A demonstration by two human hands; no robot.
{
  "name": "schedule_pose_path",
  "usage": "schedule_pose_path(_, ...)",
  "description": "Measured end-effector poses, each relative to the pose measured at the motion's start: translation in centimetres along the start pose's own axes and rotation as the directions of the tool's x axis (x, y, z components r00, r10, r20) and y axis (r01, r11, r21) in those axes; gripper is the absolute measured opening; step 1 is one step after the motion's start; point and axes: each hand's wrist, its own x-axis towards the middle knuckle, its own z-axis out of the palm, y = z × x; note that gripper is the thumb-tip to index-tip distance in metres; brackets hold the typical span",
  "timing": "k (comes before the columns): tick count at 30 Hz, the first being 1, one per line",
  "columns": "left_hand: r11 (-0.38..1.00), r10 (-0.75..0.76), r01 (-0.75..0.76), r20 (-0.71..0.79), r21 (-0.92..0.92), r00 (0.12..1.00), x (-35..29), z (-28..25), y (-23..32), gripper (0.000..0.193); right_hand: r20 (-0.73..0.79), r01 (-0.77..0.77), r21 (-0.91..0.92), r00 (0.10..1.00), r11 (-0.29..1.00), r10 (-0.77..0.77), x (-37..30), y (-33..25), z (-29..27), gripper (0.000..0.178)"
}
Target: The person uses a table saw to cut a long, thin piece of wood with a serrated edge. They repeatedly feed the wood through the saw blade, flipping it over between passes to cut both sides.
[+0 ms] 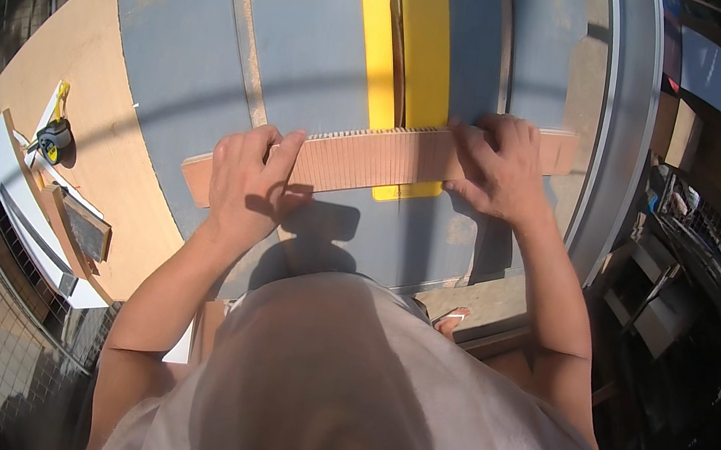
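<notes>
The left hand (249, 176) and right hand (505, 171) have their fingers grasping a slotted wooden strip (371, 162) near its two ends; it spans the grey bench (305, 16) crosswise, over a yellow plate (425, 40) that runs on beyond

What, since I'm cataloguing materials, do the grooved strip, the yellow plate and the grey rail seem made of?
Grooved strip: probably unfinished wood or plywood, from its matte, reddish-brown face.
Yellow plate: painted metal or plastic; its smooth, even colour leaves that open.
Grey rail: likely metal, from its smooth sheen.
</notes>
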Motion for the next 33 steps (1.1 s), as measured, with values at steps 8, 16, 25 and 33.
schedule_pose_path(8, 0.999, 0.043, -0.044, -0.079, -0.008, 0.996, 0.1, 0.3, -0.2, 0.101, -0.009, -0.013, 0.034, 1.000, 0.999, 0.014, -0.2, 0.0, 0.3, 0.063)
schedule_pose_path(16, 1.000, 0.020, -0.019, -0.056, 0.018, 0.998, 0.6, 0.5, -0.5, 0.094, -0.026, 0.009, 0.061, 1.000, 0.998, -0.008, 0.4, 0.6, 0.7, 0.060)
schedule_pose_path(25, 0.980, 0.073, -0.056, -0.083, 0.188, 0.994, -1.2, 1.1, -0.1, 0.077, -0.103, 0.019, -0.030, 0.994, 0.999, -0.022, -1.2, -0.3, 1.1, 0.056)
schedule_pose_path(33, 0.967, 0.138, -0.100, -0.154, 0.234, 0.978, -1.5, 1.6, -0.4, 0.075, -0.174, 0.040, -0.066, 0.983, 0.997, -0.051, -1.4, -0.2, 1.6, 0.052)
